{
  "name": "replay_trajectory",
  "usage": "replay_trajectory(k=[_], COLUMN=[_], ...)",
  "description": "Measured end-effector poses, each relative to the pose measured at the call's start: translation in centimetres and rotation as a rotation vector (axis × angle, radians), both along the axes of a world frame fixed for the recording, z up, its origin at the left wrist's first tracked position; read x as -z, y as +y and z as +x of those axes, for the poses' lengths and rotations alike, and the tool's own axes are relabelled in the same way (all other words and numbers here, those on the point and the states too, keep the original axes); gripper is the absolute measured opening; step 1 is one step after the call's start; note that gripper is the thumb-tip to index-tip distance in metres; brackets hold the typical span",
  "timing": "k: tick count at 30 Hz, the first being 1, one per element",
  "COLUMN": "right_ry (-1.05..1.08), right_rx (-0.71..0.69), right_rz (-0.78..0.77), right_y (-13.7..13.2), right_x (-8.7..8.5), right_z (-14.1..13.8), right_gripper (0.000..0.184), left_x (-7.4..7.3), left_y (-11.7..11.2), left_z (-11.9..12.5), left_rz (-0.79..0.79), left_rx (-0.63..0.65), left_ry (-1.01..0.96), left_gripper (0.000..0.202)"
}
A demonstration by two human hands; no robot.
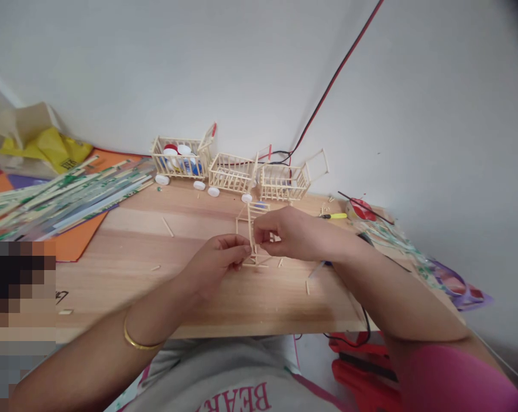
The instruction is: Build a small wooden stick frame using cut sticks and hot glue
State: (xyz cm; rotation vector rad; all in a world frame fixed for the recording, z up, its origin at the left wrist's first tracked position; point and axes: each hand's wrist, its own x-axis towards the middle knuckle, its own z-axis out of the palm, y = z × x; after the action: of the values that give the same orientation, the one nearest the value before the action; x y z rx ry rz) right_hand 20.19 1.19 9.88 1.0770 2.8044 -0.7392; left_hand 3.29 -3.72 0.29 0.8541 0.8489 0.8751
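A small frame of thin wooden sticks (pixel 251 223) stands on the wooden table, partly covered by my hands. My left hand (pixel 224 253) pinches its lower left side between thumb and fingertips. Curled over the frame from the right, my right hand (pixel 287 232) has thumb and forefinger pressed together close to the same upright stick; whatever is between them is too small to make out. Behind the frame stand miniature stick-built shopping carts: a left one (pixel 179 174) filled with bottle caps, a middle one (pixel 231 182) on white wheels, and a right one (pixel 285 190).
Bundled sticks in plastic sleeves (pixel 83 191) lie on orange sheets at the left, near a yellow bag (pixel 55 149). A yellow-handled tool (pixel 337 216) and a red-and-white round item (pixel 362 209) lie at the right. Stick offcuts (pixel 167 226) are scattered about. A cable (pixel 340 68) runs up the wall.
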Motion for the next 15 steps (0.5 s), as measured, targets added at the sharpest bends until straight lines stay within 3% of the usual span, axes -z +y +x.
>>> replay_trajectory(k=[15], right_ry=[-0.008], right_rx=[-0.008], right_rz=[0.04], right_y=[-0.25], right_x=[-0.01], right_z=[-0.21], right_gripper=[0.01], left_x=[-0.12], left_y=[-0.03], left_z=[0.14], left_rz=[0.004], left_rx=[-0.016], left_ry=[0.005], left_gripper=[0.019])
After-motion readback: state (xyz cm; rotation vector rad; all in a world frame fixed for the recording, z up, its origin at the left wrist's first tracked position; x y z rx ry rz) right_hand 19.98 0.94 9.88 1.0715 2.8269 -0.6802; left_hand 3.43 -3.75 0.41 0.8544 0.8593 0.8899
